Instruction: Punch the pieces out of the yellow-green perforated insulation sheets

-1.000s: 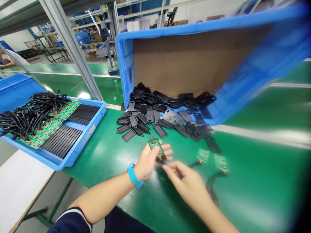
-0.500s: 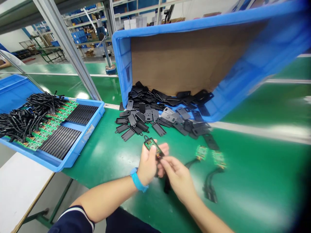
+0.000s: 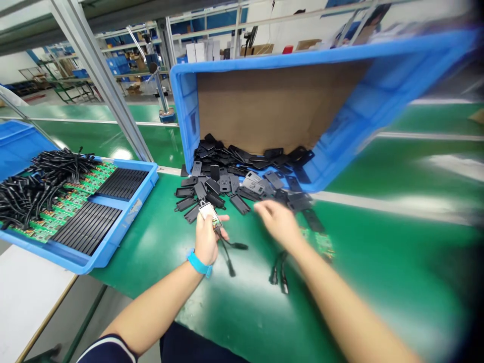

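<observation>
My left hand [image 3: 206,243], with a blue band at the wrist, grips a circuit board in a black plastic case half [image 3: 210,214]. The board's face looks bright white, and the case's loop points away from me. Two black cables [image 3: 229,258] with plugs hang from it to the right. My right hand [image 3: 279,223] is apart from the left, over the green table beside the pile of black plastic case parts [image 3: 224,183]. Its fingers are smeared by motion. Partly behind the right arm lies a green circuit board [image 3: 325,244], near black cable ends [image 3: 283,276].
A large blue bin [image 3: 185,108] lies on its side, case parts spilling from its mouth. On the left, a blue tray [image 3: 145,194] holds wired green boards and rows of black cases [image 3: 87,228]. A metal post [image 3: 102,80] rises behind the tray.
My right hand has left the board and cables and moved up toward the pile of case parts. The left hand has shifted left with the board, whose cables now hang free. The view has turned slightly.
</observation>
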Demonstrator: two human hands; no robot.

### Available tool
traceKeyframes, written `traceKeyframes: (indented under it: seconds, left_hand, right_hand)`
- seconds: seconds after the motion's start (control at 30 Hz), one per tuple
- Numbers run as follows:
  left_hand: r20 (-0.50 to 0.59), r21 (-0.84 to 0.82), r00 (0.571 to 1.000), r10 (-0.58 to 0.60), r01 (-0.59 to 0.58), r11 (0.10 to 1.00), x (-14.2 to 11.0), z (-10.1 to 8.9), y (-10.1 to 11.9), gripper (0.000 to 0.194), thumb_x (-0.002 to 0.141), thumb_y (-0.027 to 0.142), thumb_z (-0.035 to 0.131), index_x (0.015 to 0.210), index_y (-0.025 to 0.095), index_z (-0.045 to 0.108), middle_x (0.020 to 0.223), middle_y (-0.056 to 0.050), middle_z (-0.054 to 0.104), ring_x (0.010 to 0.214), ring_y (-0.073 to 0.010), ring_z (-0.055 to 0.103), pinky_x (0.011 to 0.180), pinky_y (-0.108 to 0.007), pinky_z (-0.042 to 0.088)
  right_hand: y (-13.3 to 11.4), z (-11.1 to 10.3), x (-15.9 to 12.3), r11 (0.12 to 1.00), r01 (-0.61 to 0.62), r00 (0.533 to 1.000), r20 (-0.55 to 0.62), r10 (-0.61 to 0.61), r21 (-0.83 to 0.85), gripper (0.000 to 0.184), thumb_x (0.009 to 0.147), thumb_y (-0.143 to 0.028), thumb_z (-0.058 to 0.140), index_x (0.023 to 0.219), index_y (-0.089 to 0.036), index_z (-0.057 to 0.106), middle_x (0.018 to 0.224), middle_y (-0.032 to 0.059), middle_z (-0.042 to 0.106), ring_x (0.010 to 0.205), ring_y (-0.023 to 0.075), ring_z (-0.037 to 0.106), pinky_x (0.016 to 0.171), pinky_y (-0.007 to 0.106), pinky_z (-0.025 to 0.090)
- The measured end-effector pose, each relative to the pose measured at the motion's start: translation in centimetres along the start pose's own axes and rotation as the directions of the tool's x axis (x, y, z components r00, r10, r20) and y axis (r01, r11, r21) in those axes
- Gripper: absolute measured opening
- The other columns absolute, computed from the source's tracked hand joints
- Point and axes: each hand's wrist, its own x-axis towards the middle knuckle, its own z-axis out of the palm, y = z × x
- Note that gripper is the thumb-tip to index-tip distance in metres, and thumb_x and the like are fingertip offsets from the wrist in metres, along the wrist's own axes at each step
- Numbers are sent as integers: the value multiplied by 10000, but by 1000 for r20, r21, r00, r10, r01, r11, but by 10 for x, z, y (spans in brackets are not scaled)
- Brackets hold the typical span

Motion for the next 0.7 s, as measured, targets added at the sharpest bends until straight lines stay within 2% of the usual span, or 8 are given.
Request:
traceKeyframes:
  seconds: [0.07, 0.1, 0.23, 0.33, 0.43, 0.53, 0.6, 0.7]
  left_hand:
    - [67, 11, 994, -84, 84, 996, 4, -2, -1, 211, 872, 357, 400, 1022, 209, 382, 753, -10, 653, 348, -50, 403, 359, -182, 343]
    - [105, 21, 988, -117, 115, 993, 4, -2, -3, 221, 858, 366, 421, 1005, 203, 391, 737, -15, 652, 342, -50, 389, 347, -178, 317]
    - [217, 40, 951, -220, 216, 976, 1, 0, -10, 258, 819, 415, 478, 929, 203, 381, 742, -20, 645, 380, -43, 401, 393, -172, 317]
    - [261, 51, 929, -263, 259, 965, 0, 1, -14, 256, 811, 395, 481, 928, 195, 372, 754, -31, 638, 421, -47, 439, 437, -177, 337]
    - [275, 78, 925, -262, 250, 965, 0, 2, -18, 323, 810, 455, 489, 970, 195, 381, 766, -32, 629, 448, -54, 483, 458, -177, 351]
    - [301, 119, 924, -236, 209, 971, -2, 3, -23, 414, 813, 563, 449, 1021, 212, 382, 766, -14, 613, 440, -59, 492, 446, -178, 354]
    - [332, 144, 921, -204, 164, 976, -4, 3, -25, 450, 818, 603, 410, 1049, 217, 395, 749, 6, 586, 433, -52, 468, 439, -176, 344]
    - [387, 185, 909, -153, 86, 979, -10, 2, -27, 481, 836, 606, 379, 1106, 210, 421, 700, 29, 537, 451, -47, 437, 452, -174, 334]
  right_hand:
    - [10, -10, 20, 997, -27, 988, -155, 14, -78, 179, 815, -309, 523, 733, -171, 602, 904, 92, 623, 1056, 299, 540, 803, 412, 427]
    - [14, -13, 27, 994, -40, 980, -196, 20, -103, 132, 789, -274, 563, 717, -166, 591, 902, 96, 614, 1068, 300, 526, 804, 415, 420]
    - [24, -12, 36, 989, -98, 975, -211, 74, -109, 128, 679, -204, 678, 632, -146, 573, 685, 15, 594, 781, 170, 586, 722, 328, 428]
    - [22, -7, 31, 987, -156, 970, -195, 147, -33, 141, 578, -201, 733, 573, -144, 603, 523, -21, 562, 575, 137, 554, 620, 292, 412]
    - [15, -7, 18, 976, -192, 955, -208, 211, 108, 174, 558, -281, 738, 635, -146, 660, 576, 29, 642, 565, 163, 573, 591, 306, 423]
    - [4, -6, -2, 945, -184, 946, -212, 245, 272, 355, 623, -473, 667, 757, -145, 687, 748, 78, 702, 652, 181, 611, 592, 305, 450]
    - [-3, -2, -17, 916, -185, 949, -176, 260, 356, 432, 604, -545, 661, 753, -140, 688, 742, 85, 703, 635, 182, 609, 560, 299, 453]
    - [-13, 11, -35, 875, -206, 957, -96, 273, 438, 434, 558, -543, 711, 707, -137, 674, 653, 69, 684, 567, 172, 591, 528, 293, 453]
